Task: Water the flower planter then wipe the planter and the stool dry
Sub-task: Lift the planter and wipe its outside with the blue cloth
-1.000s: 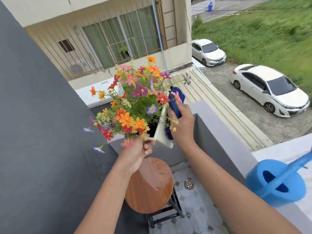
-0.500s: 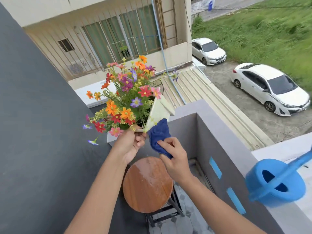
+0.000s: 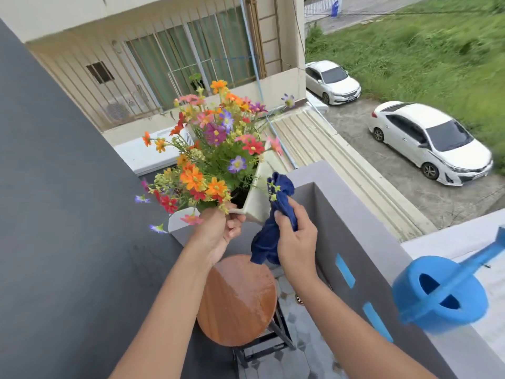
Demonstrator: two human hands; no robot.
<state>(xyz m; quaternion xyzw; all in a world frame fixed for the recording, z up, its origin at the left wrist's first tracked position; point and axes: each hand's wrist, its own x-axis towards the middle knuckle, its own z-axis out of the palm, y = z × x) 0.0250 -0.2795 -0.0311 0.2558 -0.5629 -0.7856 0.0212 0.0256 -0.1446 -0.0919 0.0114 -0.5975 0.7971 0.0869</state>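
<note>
Both hands closed: left hand [image 3: 218,231] around half-hidden planter [image 3: 259,192], right hand [image 3: 296,242] around cloth [image 3: 273,236].

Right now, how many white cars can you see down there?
2. One white car is parked farther back beside the building, and the other white car sits nearer, by the grass. More could be hidden beyond the picture's edge.
</note>
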